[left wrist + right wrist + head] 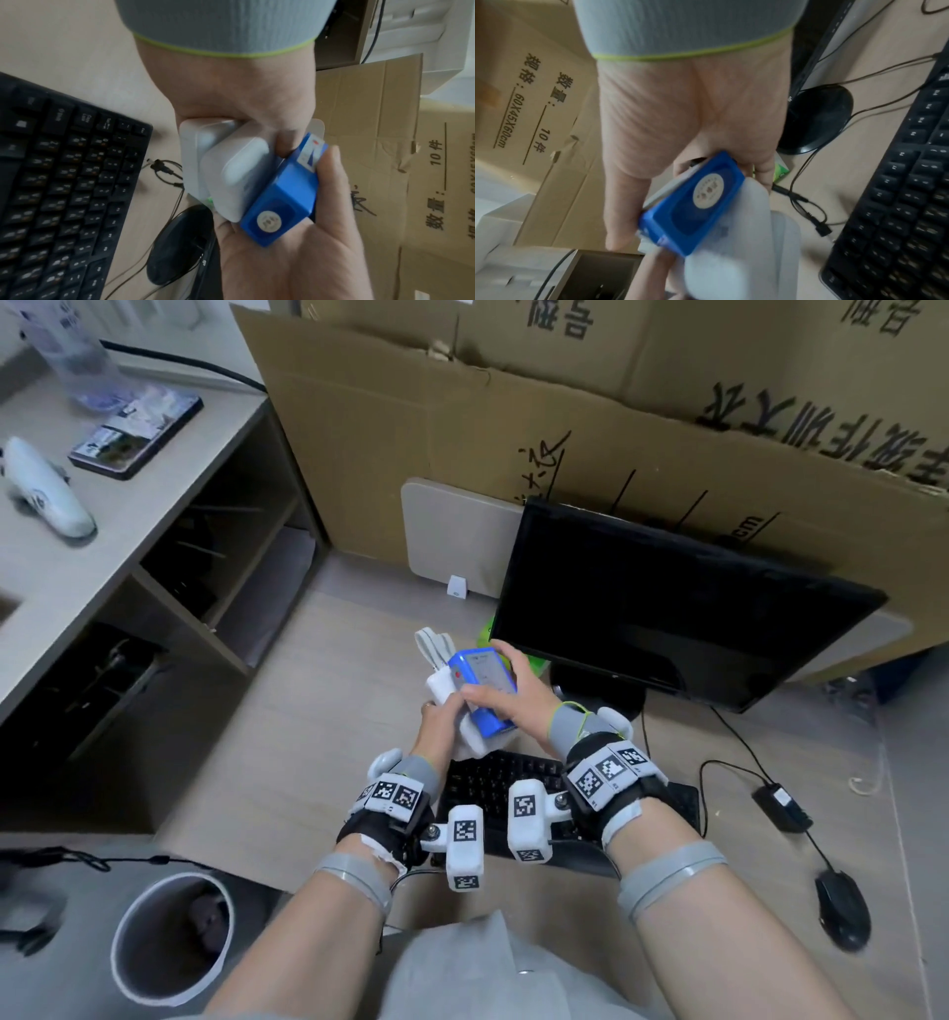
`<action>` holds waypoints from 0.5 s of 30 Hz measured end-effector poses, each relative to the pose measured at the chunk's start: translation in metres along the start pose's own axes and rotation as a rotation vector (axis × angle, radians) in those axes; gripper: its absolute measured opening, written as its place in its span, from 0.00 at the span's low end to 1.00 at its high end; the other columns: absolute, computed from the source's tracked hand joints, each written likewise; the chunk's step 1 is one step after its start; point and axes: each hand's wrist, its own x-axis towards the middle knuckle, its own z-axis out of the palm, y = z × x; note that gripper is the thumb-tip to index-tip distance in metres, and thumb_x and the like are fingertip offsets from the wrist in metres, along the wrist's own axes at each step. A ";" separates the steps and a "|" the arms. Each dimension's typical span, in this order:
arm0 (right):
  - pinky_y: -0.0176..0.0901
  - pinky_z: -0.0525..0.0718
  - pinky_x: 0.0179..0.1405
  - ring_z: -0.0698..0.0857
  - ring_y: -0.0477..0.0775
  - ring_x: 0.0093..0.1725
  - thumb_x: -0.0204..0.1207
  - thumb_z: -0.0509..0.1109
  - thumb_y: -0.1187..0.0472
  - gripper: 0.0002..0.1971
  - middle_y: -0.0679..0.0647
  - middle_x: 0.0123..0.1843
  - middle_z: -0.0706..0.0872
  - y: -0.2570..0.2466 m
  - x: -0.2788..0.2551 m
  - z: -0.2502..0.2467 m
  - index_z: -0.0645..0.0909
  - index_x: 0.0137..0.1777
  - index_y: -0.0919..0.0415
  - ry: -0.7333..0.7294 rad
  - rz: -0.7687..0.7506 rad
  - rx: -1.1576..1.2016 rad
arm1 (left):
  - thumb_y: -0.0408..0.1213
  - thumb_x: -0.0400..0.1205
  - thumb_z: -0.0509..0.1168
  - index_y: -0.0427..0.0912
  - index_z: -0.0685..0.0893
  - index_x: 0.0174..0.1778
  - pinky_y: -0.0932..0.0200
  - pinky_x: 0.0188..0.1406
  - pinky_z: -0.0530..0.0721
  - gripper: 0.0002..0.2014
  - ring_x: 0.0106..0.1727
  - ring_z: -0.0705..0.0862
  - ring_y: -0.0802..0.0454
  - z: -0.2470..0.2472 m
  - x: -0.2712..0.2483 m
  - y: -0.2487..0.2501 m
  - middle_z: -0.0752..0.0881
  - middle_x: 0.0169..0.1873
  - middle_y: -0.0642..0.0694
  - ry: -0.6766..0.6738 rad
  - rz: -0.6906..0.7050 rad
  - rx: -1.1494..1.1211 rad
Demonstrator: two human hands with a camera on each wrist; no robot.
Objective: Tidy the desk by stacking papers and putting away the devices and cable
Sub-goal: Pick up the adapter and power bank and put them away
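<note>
Both hands meet above the desk [328, 690], just beyond the keyboard [503, 783]. My right hand [493, 680] grips a blue box-shaped device [482, 685] with a pale label, thumb on its near edge and fingers over its far end. The underside of the blue device [693, 203] carries a round sticker. My left hand [447, 711] holds white charger blocks [226, 168] pressed against the blue device [282, 203]. A coiled white cable [434, 647] sticks out beyond the blocks. The left fingertips are mostly hidden behind the stack.
A black monitor [667, 608] stands right behind the hands, with a green item [485, 634] at its foot. A black mouse [842, 911] and a black power brick [780, 806] lie to the right. Cardboard boxes [462, 428] line the back; a shelf unit [128, 531] and a bin [169, 937] are at the left.
</note>
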 end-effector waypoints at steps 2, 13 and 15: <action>0.48 0.81 0.68 0.83 0.51 0.65 0.69 0.79 0.44 0.46 0.49 0.68 0.80 -0.006 0.003 -0.006 0.57 0.83 0.46 0.041 0.010 0.014 | 0.62 0.73 0.67 0.42 0.80 0.67 0.50 0.56 0.86 0.33 0.52 0.91 0.49 0.002 -0.002 0.003 0.92 0.54 0.43 -0.065 0.008 -0.104; 0.48 0.78 0.72 0.76 0.51 0.75 0.67 0.60 0.78 0.48 0.52 0.79 0.72 -0.023 -0.006 -0.008 0.57 0.84 0.39 -0.180 -0.009 0.138 | 0.51 0.74 0.71 0.48 0.84 0.69 0.48 0.52 0.89 0.26 0.56 0.91 0.43 0.002 -0.005 0.008 0.91 0.58 0.40 -0.257 0.101 -0.089; 0.52 0.80 0.71 0.82 0.54 0.70 0.71 0.59 0.78 0.42 0.56 0.73 0.79 -0.018 -0.001 -0.015 0.62 0.82 0.41 -0.047 0.032 0.373 | 0.51 0.74 0.71 0.45 0.84 0.67 0.51 0.47 0.89 0.26 0.52 0.92 0.45 -0.002 -0.005 0.009 0.92 0.56 0.41 -0.242 0.105 -0.139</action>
